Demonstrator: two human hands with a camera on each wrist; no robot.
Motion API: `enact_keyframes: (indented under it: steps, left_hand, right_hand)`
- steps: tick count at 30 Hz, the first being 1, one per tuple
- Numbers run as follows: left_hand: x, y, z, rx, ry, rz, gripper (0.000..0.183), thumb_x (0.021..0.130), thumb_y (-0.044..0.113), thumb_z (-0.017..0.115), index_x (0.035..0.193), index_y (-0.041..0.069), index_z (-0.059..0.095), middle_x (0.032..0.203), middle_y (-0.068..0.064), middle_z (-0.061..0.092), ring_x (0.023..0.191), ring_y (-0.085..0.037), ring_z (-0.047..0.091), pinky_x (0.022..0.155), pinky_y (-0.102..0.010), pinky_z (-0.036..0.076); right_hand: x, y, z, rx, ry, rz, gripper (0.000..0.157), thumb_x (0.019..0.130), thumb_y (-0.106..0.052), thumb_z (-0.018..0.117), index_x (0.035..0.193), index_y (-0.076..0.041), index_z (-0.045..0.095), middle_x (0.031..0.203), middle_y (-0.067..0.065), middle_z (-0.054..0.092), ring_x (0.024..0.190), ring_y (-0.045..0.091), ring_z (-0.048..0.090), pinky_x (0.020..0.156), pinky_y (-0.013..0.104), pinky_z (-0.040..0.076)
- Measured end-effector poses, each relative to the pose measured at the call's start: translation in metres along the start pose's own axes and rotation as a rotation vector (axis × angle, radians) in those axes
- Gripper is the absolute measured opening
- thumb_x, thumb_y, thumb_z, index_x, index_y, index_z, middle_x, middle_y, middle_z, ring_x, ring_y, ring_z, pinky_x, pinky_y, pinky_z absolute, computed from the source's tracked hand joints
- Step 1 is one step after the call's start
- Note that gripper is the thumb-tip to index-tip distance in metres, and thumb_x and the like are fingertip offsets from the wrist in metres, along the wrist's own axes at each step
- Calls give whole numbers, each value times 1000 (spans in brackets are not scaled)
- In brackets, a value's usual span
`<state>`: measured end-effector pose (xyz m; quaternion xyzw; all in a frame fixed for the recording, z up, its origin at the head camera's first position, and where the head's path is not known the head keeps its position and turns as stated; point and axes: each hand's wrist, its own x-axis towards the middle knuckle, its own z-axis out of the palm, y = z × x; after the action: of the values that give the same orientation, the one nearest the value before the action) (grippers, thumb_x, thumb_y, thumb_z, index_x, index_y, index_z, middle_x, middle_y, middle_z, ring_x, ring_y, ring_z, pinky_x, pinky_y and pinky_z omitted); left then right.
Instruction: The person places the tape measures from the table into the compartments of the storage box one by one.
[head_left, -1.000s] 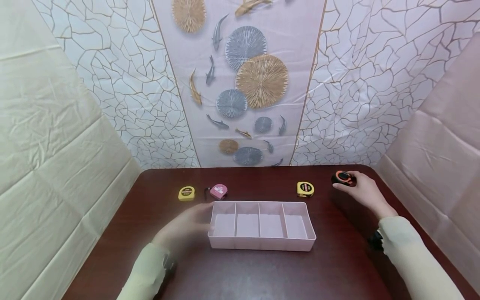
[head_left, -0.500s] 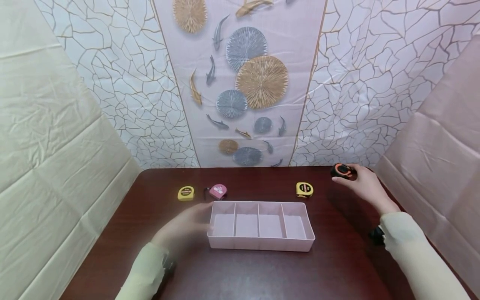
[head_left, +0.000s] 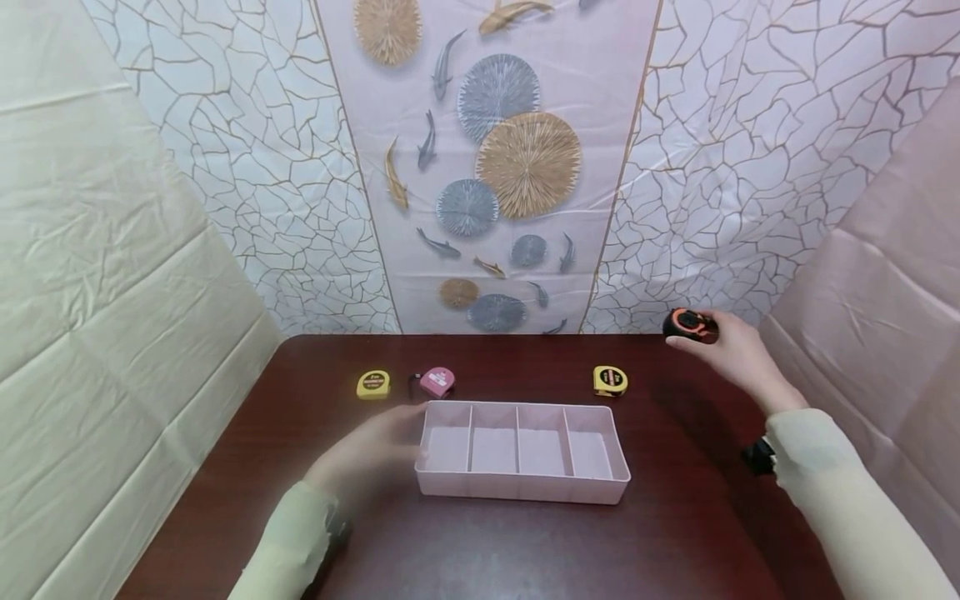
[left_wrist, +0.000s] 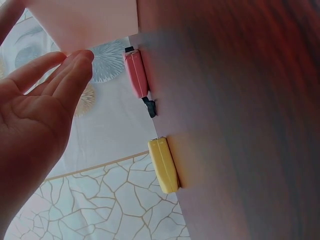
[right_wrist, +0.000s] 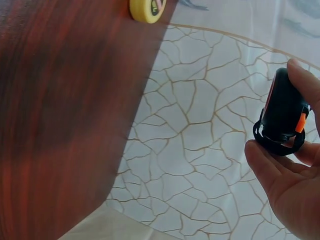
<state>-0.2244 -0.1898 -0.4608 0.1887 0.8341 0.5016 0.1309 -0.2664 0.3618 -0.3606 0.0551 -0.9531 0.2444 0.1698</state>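
Note:
My right hand [head_left: 738, 354] grips a black and orange tape measure [head_left: 688, 326] between thumb and fingers, raised above the table's back right. In the right wrist view, the tape measure [right_wrist: 285, 107] has a black strap loop at its lower end. My left hand [head_left: 371, 446] rests against the left end of a pale pink tray [head_left: 525, 487] with several compartments. In the left wrist view, its fingertips touch the tray [left_wrist: 90, 22], fingers fairly straight. A yellow tape measure [head_left: 373, 385] and a pink one [head_left: 437, 382] lie behind the tray's left; another yellow tape measure [head_left: 610, 381] lies behind its right end.
The dark reddish-brown table [head_left: 495, 546] has a patterned cloth [head_left: 495, 250] hanging behind its back edge. Plain cloth walls stand at the left [head_left: 135, 292] and right [head_left: 885, 317]. A black strap [head_left: 414, 384] sticks out from the pink tape measure.
My right hand has lifted the black and orange tape measure higher above the table. My left hand and the tray stay where they were.

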Motion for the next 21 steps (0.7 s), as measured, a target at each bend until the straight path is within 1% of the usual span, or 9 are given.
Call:
enact_keyframes:
  steps: [2, 7, 9, 12, 16, 19, 21]
  left_hand:
    - [-1, 3, 1, -13, -6, 6, 70, 81, 45, 82, 144, 41, 52, 138, 15, 58, 126, -11, 54, 112, -51, 37]
    - [-4, 11, 0, 21, 3, 8, 70, 83, 43, 82, 146, 35, 52, 138, 14, 59, 126, -12, 54, 112, -52, 36]
    - [-5, 13, 1, 32, 4, 12, 70, 83, 43, 82, 146, 35, 53, 137, 14, 60, 125, -11, 55, 111, -52, 37]
    - [-6, 14, 1, 22, -4, 22, 68, 83, 42, 82, 145, 36, 53, 136, 15, 61, 124, -10, 56, 111, -51, 37]
    - [-5, 12, 1, 18, -1, 44, 69, 84, 40, 81, 146, 35, 52, 137, 13, 60, 125, -12, 56, 112, -51, 36]
    - [-4, 9, 2, 6, 8, 39, 69, 84, 39, 82, 147, 33, 52, 139, 11, 59, 127, -13, 54, 112, -51, 36]
    - [-1, 7, 3, 28, 18, 36, 70, 83, 43, 82, 146, 35, 52, 139, 13, 59, 129, -12, 53, 112, -50, 35]
  right_hand:
    - [2, -2, -3, 2, 1, 3, 78, 89, -50, 74, 135, 9, 52, 120, 34, 58, 108, 49, 54, 88, 61, 42]
    - [5, -13, -13, 16, 2, 16, 81, 89, -52, 73, 137, 9, 50, 121, 35, 59, 105, 47, 57, 86, 59, 44]
    - [5, -16, -16, 25, 3, 24, 80, 89, -52, 73, 138, 8, 50, 121, 35, 58, 107, 47, 57, 87, 59, 44]
    - [5, -22, -21, 38, 8, 27, 80, 90, -52, 72, 139, 7, 49, 124, 35, 58, 110, 47, 56, 90, 60, 43]
    - [7, -32, -27, 45, 7, 31, 83, 89, -54, 72, 141, 5, 48, 127, 34, 57, 113, 47, 56, 91, 60, 43]
    - [7, -41, -33, 58, -2, 26, 83, 89, -55, 72, 142, 4, 48, 127, 34, 57, 114, 47, 57, 92, 59, 43]
    - [6, -45, -38, 67, -5, 27, 81, 89, -54, 72, 142, 3, 48, 128, 34, 57, 114, 48, 58, 92, 58, 44]
